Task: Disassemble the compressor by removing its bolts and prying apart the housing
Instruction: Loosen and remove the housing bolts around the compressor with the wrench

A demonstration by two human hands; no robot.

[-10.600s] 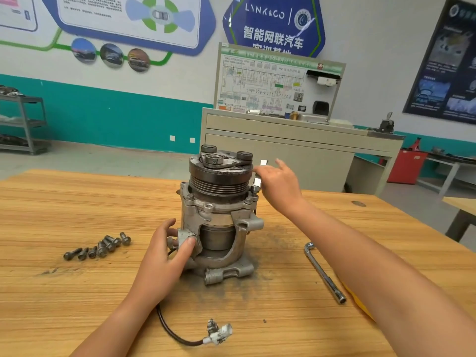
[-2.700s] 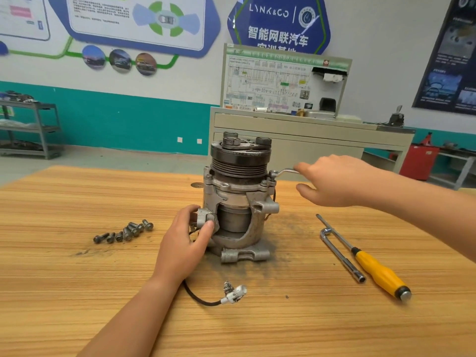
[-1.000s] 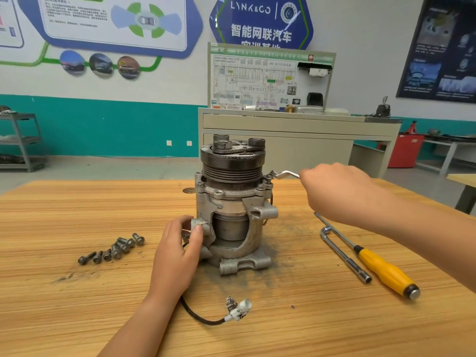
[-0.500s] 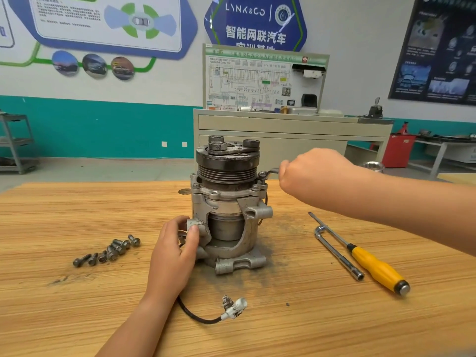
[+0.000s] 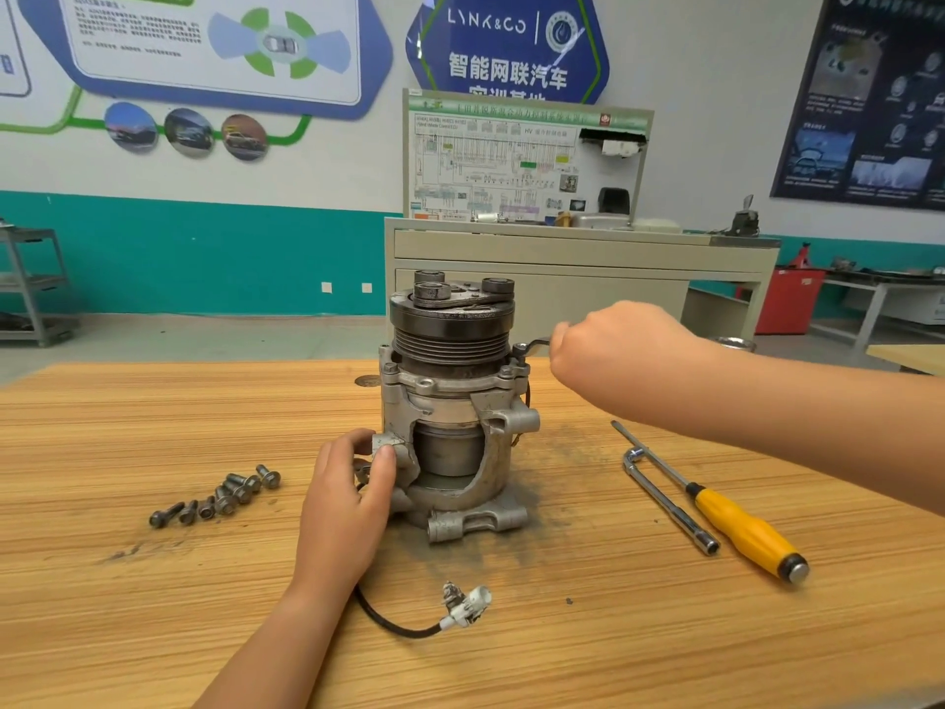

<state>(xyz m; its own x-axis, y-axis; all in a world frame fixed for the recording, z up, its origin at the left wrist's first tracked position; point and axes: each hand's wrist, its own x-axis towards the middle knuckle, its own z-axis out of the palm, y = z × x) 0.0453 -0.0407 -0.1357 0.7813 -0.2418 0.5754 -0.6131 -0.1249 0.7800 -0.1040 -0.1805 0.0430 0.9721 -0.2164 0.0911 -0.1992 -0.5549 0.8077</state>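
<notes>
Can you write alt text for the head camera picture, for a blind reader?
A person's right hand holds a wrench on a bolt of an upright compressor while the left hand grips its housing. Loose bolts lie left on the wooden table, a yellow-handled screwdriver right.

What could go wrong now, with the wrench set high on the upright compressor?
1. The wrench sits high on the upright compressor, and only the left hand steadies it low down; a hard pull might tip it.
2. If the wrench slips off, the right hand could strike the pulley.
</notes>
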